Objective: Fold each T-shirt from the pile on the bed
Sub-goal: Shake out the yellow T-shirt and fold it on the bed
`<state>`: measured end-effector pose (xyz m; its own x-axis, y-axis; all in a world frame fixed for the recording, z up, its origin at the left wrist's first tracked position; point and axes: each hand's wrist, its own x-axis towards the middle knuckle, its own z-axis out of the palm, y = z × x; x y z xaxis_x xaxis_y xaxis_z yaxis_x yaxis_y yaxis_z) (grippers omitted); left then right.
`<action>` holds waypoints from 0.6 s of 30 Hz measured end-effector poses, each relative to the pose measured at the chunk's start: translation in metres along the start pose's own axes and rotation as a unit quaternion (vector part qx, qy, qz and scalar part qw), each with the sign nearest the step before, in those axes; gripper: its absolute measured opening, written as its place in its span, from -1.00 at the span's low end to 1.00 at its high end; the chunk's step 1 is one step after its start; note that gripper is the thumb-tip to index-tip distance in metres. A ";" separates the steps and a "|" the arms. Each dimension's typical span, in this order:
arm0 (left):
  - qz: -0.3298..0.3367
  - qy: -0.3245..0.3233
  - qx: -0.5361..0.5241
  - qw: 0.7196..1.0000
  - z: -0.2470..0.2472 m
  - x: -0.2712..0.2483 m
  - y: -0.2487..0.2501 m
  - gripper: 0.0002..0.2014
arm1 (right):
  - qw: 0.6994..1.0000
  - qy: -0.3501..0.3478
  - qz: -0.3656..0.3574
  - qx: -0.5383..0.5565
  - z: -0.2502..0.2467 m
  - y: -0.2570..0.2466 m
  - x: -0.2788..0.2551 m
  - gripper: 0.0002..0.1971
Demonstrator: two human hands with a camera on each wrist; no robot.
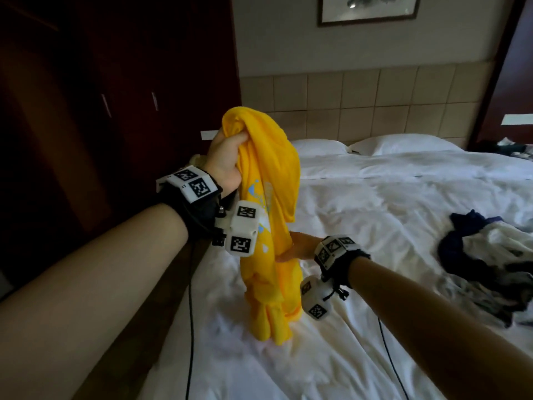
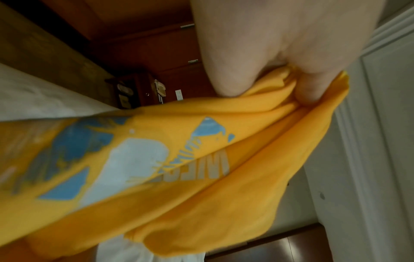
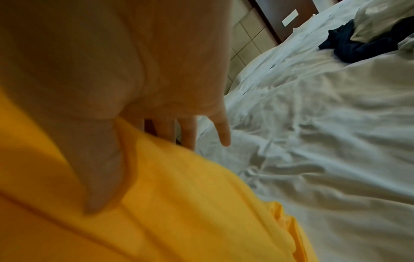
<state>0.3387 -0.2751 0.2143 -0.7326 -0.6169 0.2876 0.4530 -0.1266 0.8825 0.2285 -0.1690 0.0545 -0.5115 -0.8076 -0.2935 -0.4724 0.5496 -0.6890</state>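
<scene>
Up high, the left hand (image 1: 226, 161) grips the bunched yellow T-shirt (image 1: 268, 226) over the bed (image 1: 389, 226). The right hand (image 1: 300, 245) lies against its side, fingers straight.

open sheet (image 1: 375, 212) ahead, clothes pile (image 1: 490, 264) right

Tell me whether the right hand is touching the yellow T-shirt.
Touching. The right wrist view shows the right hand with its thumb lying flat on the yellow T-shirt, fingers straight. The head view agrees: that hand meets the hanging cloth at mid-height.
</scene>
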 end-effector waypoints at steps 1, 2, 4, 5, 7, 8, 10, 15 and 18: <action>0.002 0.006 0.001 1.000 -0.004 0.000 0.002 -0.84 | 0.999 -0.014 0.018 -0.031 0.003 -0.001 0.003 -0.28; 0.006 0.014 0.005 1.000 -0.009 0.001 0.004 -0.83 | 0.997 -0.028 0.042 -0.059 0.006 -0.003 0.003 -0.31; 0.011 0.033 0.010 0.999 -0.020 0.003 0.008 -0.83 | 0.992 -0.045 0.068 -0.100 0.006 -0.005 0.004 -0.35; 0.015 0.040 0.013 0.999 -0.025 0.004 0.009 -0.83 | 0.989 -0.043 0.070 -0.125 0.005 -0.005 0.005 -0.41; 0.022 0.062 0.020 0.998 -0.040 0.006 0.009 -0.75 | 0.982 -0.013 0.068 -0.178 -0.004 -0.001 0.009 -0.77; 0.025 0.076 0.026 0.996 -0.047 0.006 0.007 -0.71 | 0.978 0.014 0.069 -0.194 -0.010 0.000 0.007 -0.80; 0.033 0.100 0.041 0.994 -0.061 0.008 0.003 -0.77 | 0.975 0.073 0.090 -0.190 -0.027 0.004 0.004 -0.63; 0.024 0.189 0.086 0.978 -0.093 0.010 -0.011 -0.79 | 0.990 0.140 0.018 -0.017 -0.073 0.006 -0.014 -0.79; -0.012 0.237 0.133 0.962 -0.113 0.011 -0.026 -0.53 | 0.960 0.204 -0.074 0.179 -0.103 -0.006 -0.033 -0.84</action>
<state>0.3760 -0.3665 0.1525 -0.3985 -0.9094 0.1192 0.2470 0.0188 0.9688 0.1744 -0.1234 0.1363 -0.7308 -0.6801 0.0585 -0.3220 0.2678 -0.9081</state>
